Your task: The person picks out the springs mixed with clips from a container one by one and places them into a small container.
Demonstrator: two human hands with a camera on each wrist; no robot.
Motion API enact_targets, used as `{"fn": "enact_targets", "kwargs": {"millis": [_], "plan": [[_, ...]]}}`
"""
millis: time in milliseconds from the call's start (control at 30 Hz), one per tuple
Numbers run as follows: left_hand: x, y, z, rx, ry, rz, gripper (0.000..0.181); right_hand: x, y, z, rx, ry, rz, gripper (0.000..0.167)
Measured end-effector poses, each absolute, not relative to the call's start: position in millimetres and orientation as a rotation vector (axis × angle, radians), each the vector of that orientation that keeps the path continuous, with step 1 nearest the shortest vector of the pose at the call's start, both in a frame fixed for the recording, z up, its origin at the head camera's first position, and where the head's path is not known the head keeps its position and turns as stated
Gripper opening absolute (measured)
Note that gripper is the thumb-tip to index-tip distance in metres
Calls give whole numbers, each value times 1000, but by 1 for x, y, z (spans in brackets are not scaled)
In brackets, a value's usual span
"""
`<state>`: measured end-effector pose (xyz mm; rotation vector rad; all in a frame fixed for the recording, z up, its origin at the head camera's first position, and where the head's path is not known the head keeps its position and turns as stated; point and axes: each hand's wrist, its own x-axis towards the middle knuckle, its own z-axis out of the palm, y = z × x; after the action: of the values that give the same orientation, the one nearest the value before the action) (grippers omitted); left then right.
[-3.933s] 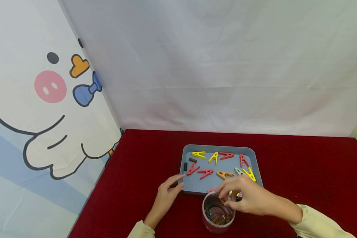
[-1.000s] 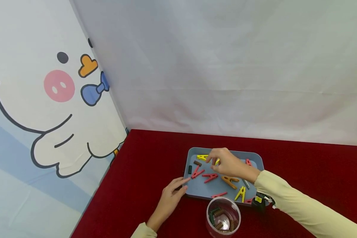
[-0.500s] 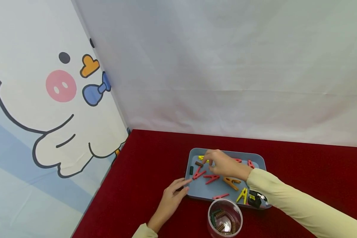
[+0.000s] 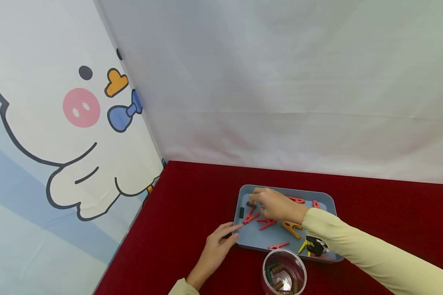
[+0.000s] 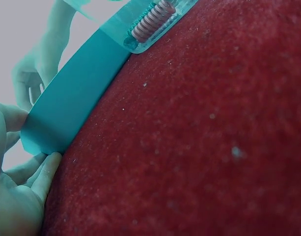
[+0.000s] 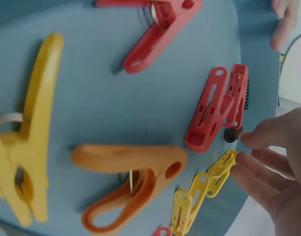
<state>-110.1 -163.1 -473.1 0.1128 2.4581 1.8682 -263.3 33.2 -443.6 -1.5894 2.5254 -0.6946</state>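
Note:
My right hand (image 4: 277,204) reaches into the grey-blue tray (image 4: 252,241) at its far left. In the right wrist view, its thumb is close to the end of a brown spring (image 6: 232,134), and its fingertips lie by a yellow clip (image 6: 205,184); whether they touch is unclear. A dark green spring (image 4: 241,212) and a red clip (image 4: 251,216) lie nearby. My left hand (image 4: 215,248) is at the tray's near left corner, fingertips touching rim and outer wall, as the left wrist view shows. Fingers look fairly straight.
A clear plastic jar (image 4: 264,273) holding several brown and green springs (image 4: 278,268) stands before the tray. An orange clip (image 4: 291,229) and several red and yellow clips lie across the tray. Red cloth (image 4: 199,192) covers the table; a white curtain (image 4: 280,102) hangs behind.
My right hand has gone from above the jar to the tray's far left, lowering beside the brown spring. My left hand stays at the tray corner. The view has shifted slightly.

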Motion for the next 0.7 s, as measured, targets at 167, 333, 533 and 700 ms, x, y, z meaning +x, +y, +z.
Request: {"fn": "enact_targets", "kwargs": {"millis": [167, 333, 533, 700], "plan": [[-110, -164, -473, 104, 2454, 1882, 33, -268, 27, -447, -1671, 2538, -588, 33], [-109, -165, -474, 111, 2442, 1896, 32, -272, 21, -449, -1723, 2525, -535, 33], [-109, -163, -473, 121, 2431, 1898, 32, -272, 16, -452, -1710, 2524, -454, 33], [-110, -164, -472, 118, 2423, 1904, 32, -273, 11, -452, -1702, 2513, -426, 33]]}}
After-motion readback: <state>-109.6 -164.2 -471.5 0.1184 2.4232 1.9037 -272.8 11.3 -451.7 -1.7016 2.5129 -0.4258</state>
